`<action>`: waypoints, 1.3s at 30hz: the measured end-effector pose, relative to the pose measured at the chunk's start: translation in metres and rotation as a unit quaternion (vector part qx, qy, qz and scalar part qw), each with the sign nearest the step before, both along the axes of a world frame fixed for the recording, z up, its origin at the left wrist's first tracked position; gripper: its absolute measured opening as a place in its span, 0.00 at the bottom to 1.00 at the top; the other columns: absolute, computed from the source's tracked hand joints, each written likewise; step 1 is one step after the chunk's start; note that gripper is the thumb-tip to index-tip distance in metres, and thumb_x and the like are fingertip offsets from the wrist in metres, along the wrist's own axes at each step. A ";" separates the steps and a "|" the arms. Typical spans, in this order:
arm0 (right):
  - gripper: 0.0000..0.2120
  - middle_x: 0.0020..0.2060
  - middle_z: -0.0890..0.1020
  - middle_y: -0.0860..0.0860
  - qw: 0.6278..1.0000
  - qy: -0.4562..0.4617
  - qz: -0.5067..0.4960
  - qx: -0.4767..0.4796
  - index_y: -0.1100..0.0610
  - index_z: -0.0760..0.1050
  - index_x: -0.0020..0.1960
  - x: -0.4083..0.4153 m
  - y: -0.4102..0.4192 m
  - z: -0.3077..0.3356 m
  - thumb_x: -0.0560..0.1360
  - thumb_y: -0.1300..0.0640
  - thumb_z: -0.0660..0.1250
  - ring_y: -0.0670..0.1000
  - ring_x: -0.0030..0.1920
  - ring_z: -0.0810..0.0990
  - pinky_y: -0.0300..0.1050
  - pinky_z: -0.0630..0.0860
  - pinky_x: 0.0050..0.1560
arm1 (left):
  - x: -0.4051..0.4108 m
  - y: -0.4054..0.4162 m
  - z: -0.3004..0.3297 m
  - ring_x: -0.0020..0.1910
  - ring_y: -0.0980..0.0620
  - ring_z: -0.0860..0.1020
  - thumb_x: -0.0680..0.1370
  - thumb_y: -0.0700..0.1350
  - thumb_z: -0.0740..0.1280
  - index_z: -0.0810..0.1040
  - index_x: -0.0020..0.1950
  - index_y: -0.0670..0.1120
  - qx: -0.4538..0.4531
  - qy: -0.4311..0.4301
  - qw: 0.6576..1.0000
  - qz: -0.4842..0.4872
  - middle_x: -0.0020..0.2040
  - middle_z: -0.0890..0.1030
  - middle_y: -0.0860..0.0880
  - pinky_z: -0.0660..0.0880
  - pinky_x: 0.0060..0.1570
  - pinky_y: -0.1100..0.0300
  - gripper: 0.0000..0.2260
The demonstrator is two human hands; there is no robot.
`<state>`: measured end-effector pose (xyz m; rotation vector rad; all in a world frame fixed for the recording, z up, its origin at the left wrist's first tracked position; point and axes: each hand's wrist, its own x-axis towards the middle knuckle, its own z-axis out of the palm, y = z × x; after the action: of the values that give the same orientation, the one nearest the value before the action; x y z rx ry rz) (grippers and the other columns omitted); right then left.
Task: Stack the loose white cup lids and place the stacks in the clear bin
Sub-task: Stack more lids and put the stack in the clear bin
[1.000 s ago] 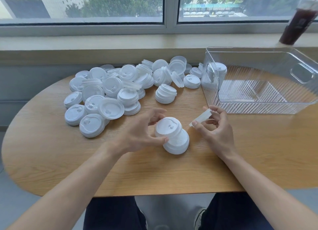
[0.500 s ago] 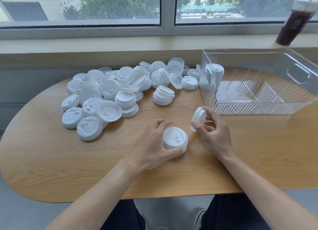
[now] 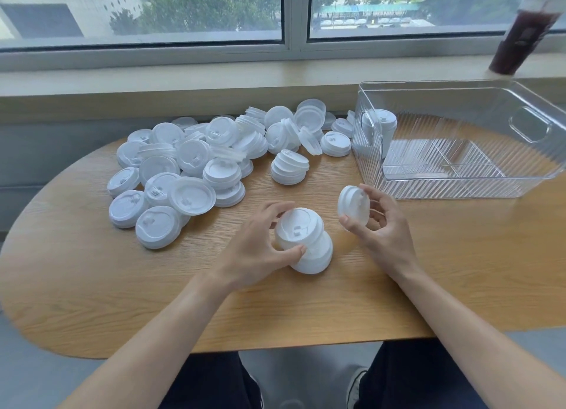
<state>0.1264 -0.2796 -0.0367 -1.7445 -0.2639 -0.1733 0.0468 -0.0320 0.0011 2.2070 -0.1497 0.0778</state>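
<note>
My left hand (image 3: 257,243) grips a short stack of white lids (image 3: 306,240), tilted over on the wooden table (image 3: 92,286) in front of me. Just to its right, my right hand (image 3: 382,228) holds a single white lid (image 3: 352,205) on edge, a little above the table. A big pile of loose white lids (image 3: 196,166) covers the table's far left and middle. A small separate stack (image 3: 289,166) stands near the pile's right side. The clear bin (image 3: 459,188) sits at the far right with one tall lid stack (image 3: 381,130) in its left corner.
A dark iced drink in a plastic cup (image 3: 523,32) stands on the window ledge (image 3: 183,78) behind the bin. The table's curved front edge runs close to my knees.
My left hand has lifted and tilted the lid stack it was pressing down. My right hand has turned its single lid and raised it slightly.
</note>
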 end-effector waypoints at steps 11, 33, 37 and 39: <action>0.39 0.62 0.84 0.44 0.993 0.025 0.118 -0.014 0.49 0.73 0.72 -0.004 -0.013 0.028 0.63 0.47 0.81 0.47 0.63 0.82 0.46 0.78 0.65 | -0.001 -0.007 -0.007 0.71 0.64 0.71 0.71 0.46 0.79 0.66 0.79 0.55 0.064 0.009 0.995 -0.079 0.72 0.74 0.62 0.67 0.74 0.57 0.39; 0.33 0.66 0.74 0.38 0.939 -0.036 0.166 -0.299 0.46 0.71 0.71 -0.036 0.029 0.049 0.70 0.40 0.78 0.36 0.66 0.71 0.43 0.72 0.69 | -0.008 0.005 -0.025 0.69 0.70 0.70 0.72 0.52 0.80 0.64 0.81 0.53 0.011 0.020 0.999 -0.035 0.71 0.74 0.61 0.64 0.67 0.75 0.41; 0.44 0.59 0.70 0.40 0.935 -0.012 0.084 -0.345 0.49 0.69 0.69 -0.051 0.045 0.034 0.63 0.24 0.73 0.42 0.61 0.70 0.38 0.70 0.60 | -0.010 0.000 -0.034 0.69 0.66 0.72 0.70 0.52 0.81 0.66 0.80 0.53 -0.008 0.007 1.000 -0.020 0.71 0.76 0.61 0.67 0.69 0.69 0.42; 0.43 0.58 0.70 0.42 0.932 -0.025 0.070 -0.354 0.51 0.70 0.69 -0.054 0.049 0.030 0.64 0.26 0.74 0.43 0.61 0.70 0.39 0.70 0.61 | -0.010 -0.003 -0.036 0.68 0.66 0.73 0.68 0.55 0.80 0.66 0.80 0.53 -0.016 0.003 1.000 -0.016 0.69 0.76 0.62 0.68 0.68 0.69 0.43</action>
<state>0.0726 -0.2311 -0.0071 -2.4280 -0.5337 -0.0124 0.0364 -0.0345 -0.0350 2.1715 -0.1789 0.0565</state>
